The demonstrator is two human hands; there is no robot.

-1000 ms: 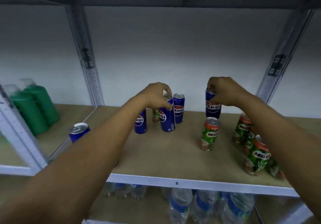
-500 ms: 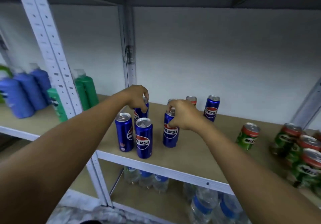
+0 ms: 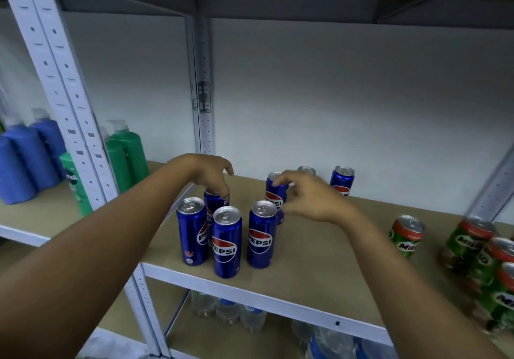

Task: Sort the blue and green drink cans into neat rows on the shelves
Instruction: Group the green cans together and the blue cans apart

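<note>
Six blue cans stood on the shelf [image 3: 319, 250], four clustered at seven o'clock, likely to start a row. The left hand [image 3: 211, 172] pinched the rear can [image 3: 215, 198] by its top; the right hand [image 3: 303, 194], fingers loosely spread, reached for another can [image 3: 274, 191]. At least four green cans [image 3: 407, 234] waited at three o'clock.

upright blue cans [image 3: 226, 241], green cans [image 3: 406, 236]

Metal shelving unit [image 3: 204, 86] against plain white wall [image 3: 347, 94].
Perforated grey uprights, tan shelf boards [image 3: 319, 250], dim overhead lighting, upper shelf shadowed.
</note>
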